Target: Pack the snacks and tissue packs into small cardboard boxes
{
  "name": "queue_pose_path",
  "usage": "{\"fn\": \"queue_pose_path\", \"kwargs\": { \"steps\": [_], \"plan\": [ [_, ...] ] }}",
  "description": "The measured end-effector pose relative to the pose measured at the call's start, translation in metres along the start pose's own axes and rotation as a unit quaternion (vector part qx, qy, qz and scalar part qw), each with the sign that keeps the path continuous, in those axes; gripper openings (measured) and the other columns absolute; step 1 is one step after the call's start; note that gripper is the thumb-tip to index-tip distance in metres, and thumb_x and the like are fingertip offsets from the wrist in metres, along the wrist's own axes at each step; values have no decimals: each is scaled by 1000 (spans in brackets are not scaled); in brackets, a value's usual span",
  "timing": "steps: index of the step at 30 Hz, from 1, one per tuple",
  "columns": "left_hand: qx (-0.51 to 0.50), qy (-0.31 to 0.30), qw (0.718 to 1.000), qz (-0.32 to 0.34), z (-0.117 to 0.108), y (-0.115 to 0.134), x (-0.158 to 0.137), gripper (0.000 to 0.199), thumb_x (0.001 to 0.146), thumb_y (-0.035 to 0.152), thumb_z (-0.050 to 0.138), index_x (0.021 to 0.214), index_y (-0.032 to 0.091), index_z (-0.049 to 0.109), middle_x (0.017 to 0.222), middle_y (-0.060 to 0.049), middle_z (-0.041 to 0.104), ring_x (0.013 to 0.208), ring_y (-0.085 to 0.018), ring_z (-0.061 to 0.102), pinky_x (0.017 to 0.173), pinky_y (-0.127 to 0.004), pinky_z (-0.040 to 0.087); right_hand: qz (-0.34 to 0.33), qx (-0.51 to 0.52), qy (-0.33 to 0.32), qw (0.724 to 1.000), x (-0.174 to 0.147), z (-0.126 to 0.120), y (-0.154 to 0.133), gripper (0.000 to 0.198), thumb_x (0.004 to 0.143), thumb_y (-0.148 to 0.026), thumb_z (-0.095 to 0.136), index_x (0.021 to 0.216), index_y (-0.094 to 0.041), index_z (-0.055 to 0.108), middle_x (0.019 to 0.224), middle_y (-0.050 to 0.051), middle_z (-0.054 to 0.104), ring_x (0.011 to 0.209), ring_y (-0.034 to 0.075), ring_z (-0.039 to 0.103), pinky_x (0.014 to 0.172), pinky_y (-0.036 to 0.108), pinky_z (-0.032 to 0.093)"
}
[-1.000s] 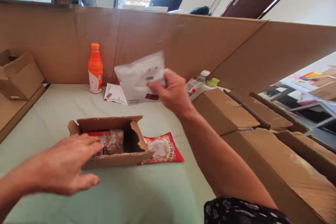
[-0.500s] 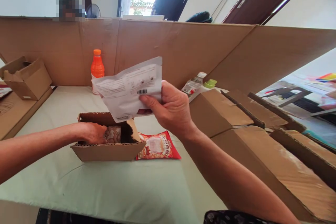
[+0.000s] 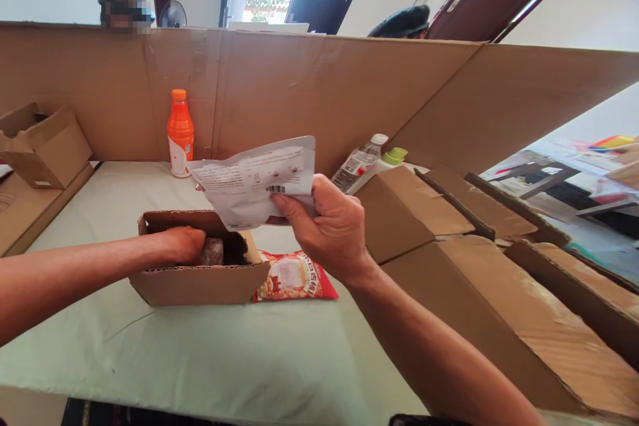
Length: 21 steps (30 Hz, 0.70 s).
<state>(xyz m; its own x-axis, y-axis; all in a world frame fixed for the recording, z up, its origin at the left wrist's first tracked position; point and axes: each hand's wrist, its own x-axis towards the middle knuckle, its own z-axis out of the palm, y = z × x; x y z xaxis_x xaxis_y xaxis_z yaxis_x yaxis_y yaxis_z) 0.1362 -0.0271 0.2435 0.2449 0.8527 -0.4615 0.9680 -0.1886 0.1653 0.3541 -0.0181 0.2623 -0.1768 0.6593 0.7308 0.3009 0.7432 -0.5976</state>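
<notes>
My right hand [image 3: 332, 219] pinches the right edge of a white pouch [image 3: 254, 176] with fine print and a barcode, held up between thumb and fingers. Below and left of the pouch stands an open cardboard box [image 3: 200, 286] on the cloth-covered table. Inside it, my left hand [image 3: 184, 244] is curled, its fingertips hidden by the hand and the box wall. Against its right side shows a small clear packet [image 3: 213, 251] with brownish contents, seemingly in its grip. A red snack bag [image 3: 297, 276] lies flat against the box's right side.
An orange drink bottle [image 3: 180, 133] stands behind the box. A clear bottle [image 3: 359, 163] and a green-capped bottle [image 3: 394, 157] lean at the right beside large cardboard boxes [image 3: 499, 293]. A small carton [image 3: 47, 150] sits left. A cardboard wall [image 3: 309, 93] closes the back; people are beyond it.
The white pouch and my right hand have come down slightly, the pouch tilting flatter. My left hand and the clear packet sit a little deeper in the box. The view has shifted slightly.
</notes>
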Motion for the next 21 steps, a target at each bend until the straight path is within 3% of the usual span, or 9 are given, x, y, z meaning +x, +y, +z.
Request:
{"fn": "queue_pose_path", "kwargs": {
  "steps": [3, 7, 10, 13, 16, 21],
  "plan": [
    [34, -38, 998, -21, -1, 6, -7, 26, 89, 32, 68, 110, 16, 68, 108, -10, 71, 97, -24, 68, 85, -40, 56, 1, -28, 43, 999, -3, -5, 4, 11, 88, -29, 66, 81, -24, 58, 67, -6, 64, 55, 13, 61, 51, 25, 57],
    [54, -32, 998, 7, -2, 17, -21, 23, 81, 20, 61, 101, 20, 72, 108, -11, 73, 99, -29, 68, 79, -35, 51, -19, -104, 147, 983, -3, -21, 8, 17, 86, -32, 70, 79, -24, 57, 64, -5, 59, 53, 13, 55, 51, 26, 50],
    [57, -22, 997, 45, -5, 20, -29, 21, 79, 16, 56, 92, 19, 72, 110, -11, 71, 96, -28, 67, 78, -34, 49, -46, -149, 225, 962, -1, -36, 9, 20, 84, -36, 73, 79, -24, 58, 67, -4, 58, 56, 14, 53, 52, 27, 47],
    [32, -44, 995, 83, -9, 15, -37, 17, 77, 13, 54, 80, 21, 69, 90, -5, 73, 81, -22, 66, 70, -30, 46, -70, -157, 265, 949, -1, -46, 6, 20, 83, -38, 73, 81, -24, 59, 69, -2, 58, 59, 16, 53, 53, 29, 45],
    [0, -63, 994, 92, -13, 7, -49, 16, 78, 18, 55, 83, 23, 68, 79, 0, 71, 73, -19, 63, 62, -27, 43, -76, -148, 261, 951, -7, -47, -3, 18, 84, -37, 73, 82, -24, 61, 69, -2, 60, 59, 15, 54, 52, 28, 46],
    [-57, -66, 992, 96, -19, 4, -82, 35, 96, 42, 40, 110, 23, 66, 98, -3, 72, 86, -19, 66, 70, -27, 46, -74, -130, 152, 977, -26, -33, -28, 13, 89, -34, 69, 83, -25, 63, 60, -5, 58, 47, 12, 47, 46, 26, 42]
  ]
}}
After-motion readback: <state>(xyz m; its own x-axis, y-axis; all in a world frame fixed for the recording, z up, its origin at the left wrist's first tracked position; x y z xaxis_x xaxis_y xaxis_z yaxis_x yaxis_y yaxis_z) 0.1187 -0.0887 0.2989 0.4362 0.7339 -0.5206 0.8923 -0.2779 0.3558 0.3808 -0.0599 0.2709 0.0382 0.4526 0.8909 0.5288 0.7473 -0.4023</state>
